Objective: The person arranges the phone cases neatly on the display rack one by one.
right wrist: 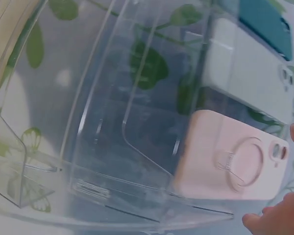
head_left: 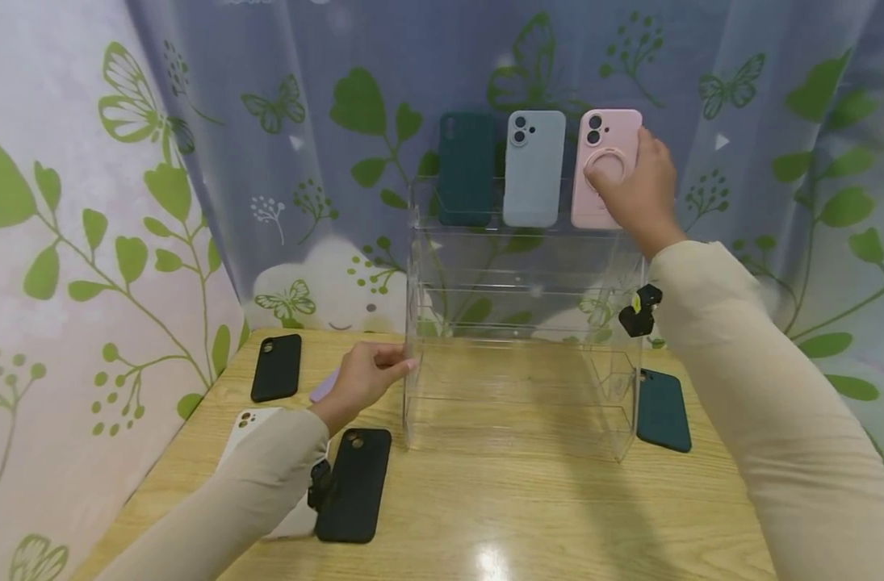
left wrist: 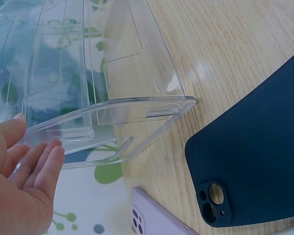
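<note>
A clear tiered display stand [head_left: 514, 343] stands on the table. On its top tier a pink phone case [head_left: 587, 190] with a ring on its back leans upright, beside a pale blue-white case [head_left: 534, 169] and a dark green case [head_left: 466, 169]. My right hand [head_left: 641, 190] is at the pink case's right side; in the right wrist view its thumb and fingers [right wrist: 279, 218] are spread just off the case's camera end. My left hand [head_left: 365, 375] holds the stand's left side panel, thumb and fingertips [left wrist: 51, 159] on either side of its edge.
Left of the stand lie a small black case [head_left: 277, 367], a lilac case [left wrist: 154, 215], a white case [head_left: 249, 424] partly under my left sleeve, and a larger black case [head_left: 354, 484]. Another dark green case [head_left: 663, 410] lies by the stand's right side. A patterned curtain [head_left: 325, 161] hangs behind.
</note>
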Tool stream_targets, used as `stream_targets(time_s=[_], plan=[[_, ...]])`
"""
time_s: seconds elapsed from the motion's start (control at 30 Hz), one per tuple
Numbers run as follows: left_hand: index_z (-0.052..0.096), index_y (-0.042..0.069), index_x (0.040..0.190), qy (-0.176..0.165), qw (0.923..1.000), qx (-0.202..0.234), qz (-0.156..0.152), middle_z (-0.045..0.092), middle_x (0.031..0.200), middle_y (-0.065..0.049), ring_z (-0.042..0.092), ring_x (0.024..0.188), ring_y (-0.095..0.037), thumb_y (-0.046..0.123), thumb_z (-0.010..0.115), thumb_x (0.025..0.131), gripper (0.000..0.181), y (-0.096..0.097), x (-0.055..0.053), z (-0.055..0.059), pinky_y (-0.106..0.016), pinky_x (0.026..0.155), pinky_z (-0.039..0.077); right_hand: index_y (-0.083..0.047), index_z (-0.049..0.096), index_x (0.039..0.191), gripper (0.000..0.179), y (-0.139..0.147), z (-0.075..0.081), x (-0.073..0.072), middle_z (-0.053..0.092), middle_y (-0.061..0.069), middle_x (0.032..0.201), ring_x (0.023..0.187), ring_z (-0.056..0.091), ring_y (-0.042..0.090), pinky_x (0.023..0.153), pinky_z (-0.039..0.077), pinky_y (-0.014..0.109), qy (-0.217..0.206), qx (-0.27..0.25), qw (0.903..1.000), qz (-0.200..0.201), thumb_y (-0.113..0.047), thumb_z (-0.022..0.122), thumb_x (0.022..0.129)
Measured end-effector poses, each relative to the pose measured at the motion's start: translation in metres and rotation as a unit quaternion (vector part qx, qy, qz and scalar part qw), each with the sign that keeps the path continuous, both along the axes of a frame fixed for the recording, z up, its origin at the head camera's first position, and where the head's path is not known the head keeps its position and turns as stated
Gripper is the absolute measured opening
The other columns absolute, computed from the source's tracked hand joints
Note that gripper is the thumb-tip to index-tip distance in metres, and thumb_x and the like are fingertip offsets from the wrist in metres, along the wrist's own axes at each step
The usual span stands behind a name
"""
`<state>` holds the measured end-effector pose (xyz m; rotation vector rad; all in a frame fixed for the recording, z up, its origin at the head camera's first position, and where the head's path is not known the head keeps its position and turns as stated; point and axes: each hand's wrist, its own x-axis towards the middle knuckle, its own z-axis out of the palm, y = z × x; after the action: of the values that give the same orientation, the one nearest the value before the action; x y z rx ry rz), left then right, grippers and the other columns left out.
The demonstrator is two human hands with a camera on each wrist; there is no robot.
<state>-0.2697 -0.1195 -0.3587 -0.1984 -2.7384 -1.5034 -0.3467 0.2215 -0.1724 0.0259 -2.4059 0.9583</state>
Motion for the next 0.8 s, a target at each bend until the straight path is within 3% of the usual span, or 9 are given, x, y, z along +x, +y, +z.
stream_targets(time_s=[0.13, 0.37, 0.57, 0.8], plan=[[0.062, 0.005, 0.129, 0.002, 1.0, 0.0, 0.0, 0.065, 0.122, -0.013, 0.063, 0.108, -0.027, 0.021, 0.069, 0.09, 0.043, 0.001, 0.001, -0.001, -0.04, 0.087, 0.053, -0.016, 0.006, 0.156, 0.084, 0.007, 0.004, 0.012, 0.005, 0.007, 0.161, 0.148, 0.005, 0.023, 0.119, 0.012, 0.041, -0.033, -0.044, 0.9985, 0.007, -0.048, 0.052, 0.093], [0.061, 0.005, 0.129, 0.008, 1.0, 0.0, -0.003, 0.065, 0.122, -0.013, 0.063, 0.109, -0.027, 0.022, 0.069, 0.09, 0.044, 0.0, 0.0, -0.002, -0.04, 0.087, 0.053, -0.025, 0.008, 0.156, 0.084, 0.028, -0.005, 0.036, 0.006, 0.0, 0.161, 0.147, 0.007, 0.02, 0.118, 0.016, 0.045, -0.037, -0.088, 0.9953, 0.014, -0.051, 0.055, 0.091], [0.061, 0.005, 0.13, 0.006, 0.9999, 0.003, -0.007, 0.065, 0.122, -0.014, 0.063, 0.108, -0.027, 0.023, 0.068, 0.091, 0.044, -0.001, -0.001, -0.002, -0.04, 0.087, 0.053, -0.024, 0.01, 0.156, 0.084, 0.06, -0.041, 0.055, 0.008, 0.004, 0.161, 0.146, 0.01, 0.028, 0.114, 0.02, 0.055, -0.034, -0.094, 0.9948, 0.016, -0.052, 0.055, 0.091], [0.061, 0.004, 0.129, 0.006, 0.9999, 0.006, -0.011, 0.064, 0.122, -0.014, 0.062, 0.109, -0.028, 0.022, 0.068, 0.091, 0.043, -0.002, -0.001, -0.001, -0.042, 0.088, 0.053, -0.019, 0.007, 0.156, 0.087, 0.095, -0.099, 0.07, 0.006, 0.016, 0.159, 0.144, 0.01, 0.04, 0.106, 0.022, 0.066, -0.07, -0.088, 0.9937, 0.004, -0.053, 0.055, 0.091]])
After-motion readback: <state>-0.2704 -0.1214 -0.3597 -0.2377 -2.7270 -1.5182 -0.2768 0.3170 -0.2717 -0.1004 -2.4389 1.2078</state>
